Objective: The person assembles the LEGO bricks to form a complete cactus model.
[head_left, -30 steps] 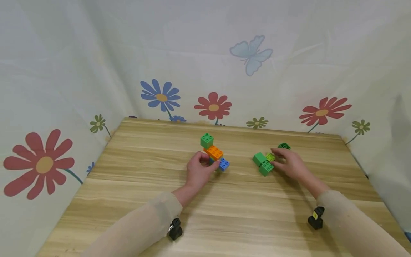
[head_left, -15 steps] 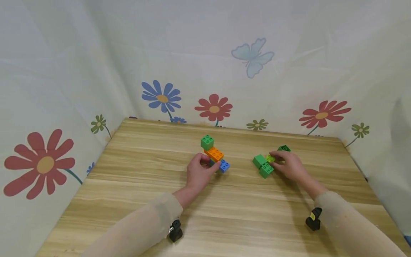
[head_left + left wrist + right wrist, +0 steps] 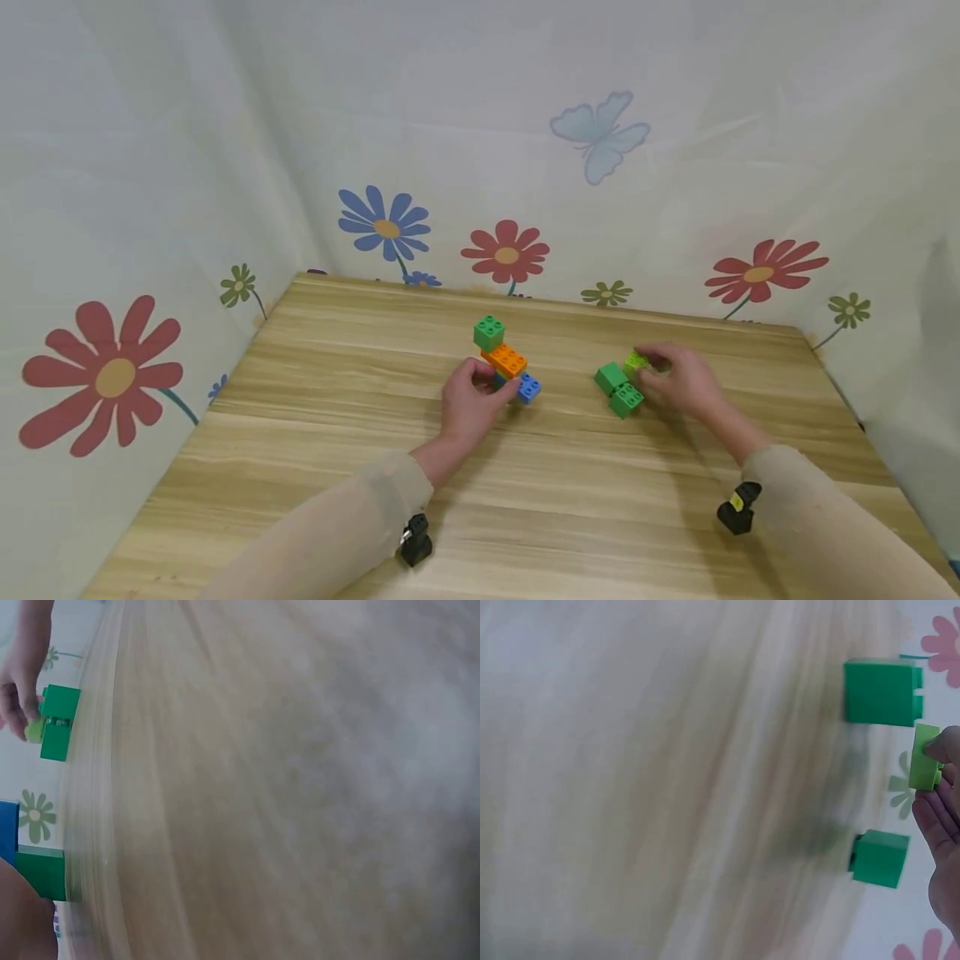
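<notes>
My left hand point(image 3: 468, 406) grips a stepped stack of toy building bricks from its near left side. A green brick point(image 3: 489, 333) tops the stack, over an orange brick point(image 3: 506, 359) and a blue brick point(image 3: 529, 387). Lowest in the left wrist view, another green brick point(image 3: 43, 871) stands on the table. Between thumb and fingers, my right hand point(image 3: 682, 382) pinches a lime-green brick point(image 3: 924, 757), raised off the tabletop. Just left of that hand are two green bricks, one smooth side up point(image 3: 611, 378), the other studs up point(image 3: 626, 400).
A further green brick point(image 3: 881, 859) lies studs-down beyond the right hand, which hides it in the head view. Wood-grain tabletop point(image 3: 555, 500) spreads around the bricks. A flower-printed cloth point(image 3: 420, 100) hangs behind the far edge and along the sides.
My right hand has lifted the lime-green brick off the table and now covers the studs-down green brick in the head view. The left hand keeps its grip on the stack.
</notes>
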Available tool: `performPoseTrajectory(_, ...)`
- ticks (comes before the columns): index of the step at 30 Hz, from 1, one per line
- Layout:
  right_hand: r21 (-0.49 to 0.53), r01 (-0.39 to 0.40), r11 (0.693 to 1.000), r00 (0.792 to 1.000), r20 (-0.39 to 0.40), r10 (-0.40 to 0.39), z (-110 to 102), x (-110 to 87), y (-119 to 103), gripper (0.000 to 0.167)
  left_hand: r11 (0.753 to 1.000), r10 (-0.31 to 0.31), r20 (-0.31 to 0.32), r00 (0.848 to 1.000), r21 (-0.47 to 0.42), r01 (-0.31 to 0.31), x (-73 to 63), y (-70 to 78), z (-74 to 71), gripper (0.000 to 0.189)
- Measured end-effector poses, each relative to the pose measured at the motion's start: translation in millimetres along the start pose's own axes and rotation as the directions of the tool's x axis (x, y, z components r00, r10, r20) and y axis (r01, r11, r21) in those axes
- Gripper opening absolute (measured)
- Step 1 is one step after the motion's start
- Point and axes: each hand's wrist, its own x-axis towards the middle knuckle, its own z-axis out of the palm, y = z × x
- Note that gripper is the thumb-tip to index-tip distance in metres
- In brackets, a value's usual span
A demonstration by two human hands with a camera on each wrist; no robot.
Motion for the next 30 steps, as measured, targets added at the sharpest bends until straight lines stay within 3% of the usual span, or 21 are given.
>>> performPoseTrajectory(6,0.014,0.017,1.0,1.0,0.003,-0.017,-8.0,2.9,-17.3,0.039,1.0,-0.007,-0.002,1.0,0.004,0.007,-0.7,0.1,1.3,0.036)
performPoseTrajectory(14,0.003,0.108,0.994,0.993,-0.041,-0.108,-6.2,5.8,-50.9,0.039,1.0,-0.005,-0.014,1.0,0.003,0.005,-1.7,1.2,2.3,0.036)
performPoseTrajectory(23,0.061,0.207,0.976,0.978,-0.043,-0.205,5.1,11.5,-77.4,0.039,1.0,-0.014,-0.02,1.0,0.008,0.014,-2.2,1.3,2.1,0.035)
performPoseTrajectory(30,0.066,0.303,0.951,0.952,-0.063,-0.299,18.4,13.1,-84.6,0.038,1.0,-0.015,-0.02,1.0,0.011,0.015,-3.1,3.1,1.6,0.035)
